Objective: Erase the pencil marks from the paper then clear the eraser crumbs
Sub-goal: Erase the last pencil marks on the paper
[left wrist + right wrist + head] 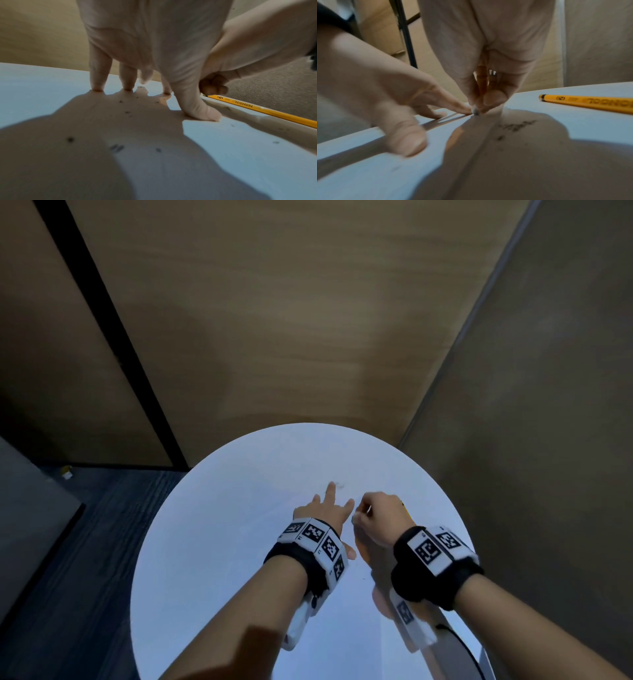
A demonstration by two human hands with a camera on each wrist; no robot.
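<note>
Your right hand (481, 86) pinches a pencil, its grey eraser tip (475, 112) on the paper (240, 155) at centre frame; your left hand (154, 54) lies spread, fingertips (97, 86) pressing the sheet. Probably mid-erasing: rub short strokes away from those fingertips so the paper stays taut. Crumbs (120, 147) scatter lower centre; a yellow Mongol pencil (590, 102) lies at right, near the surface edge, so sweep away from it.

I see my left hand (325, 510) spread on the paper (239, 542) covering the table, my right hand (382, 517) just right of it, pinching a pencil (482, 82) end-down. A second pencil (587, 102) lies further right; crumbs (127, 112) sit under the left palm.
</note>
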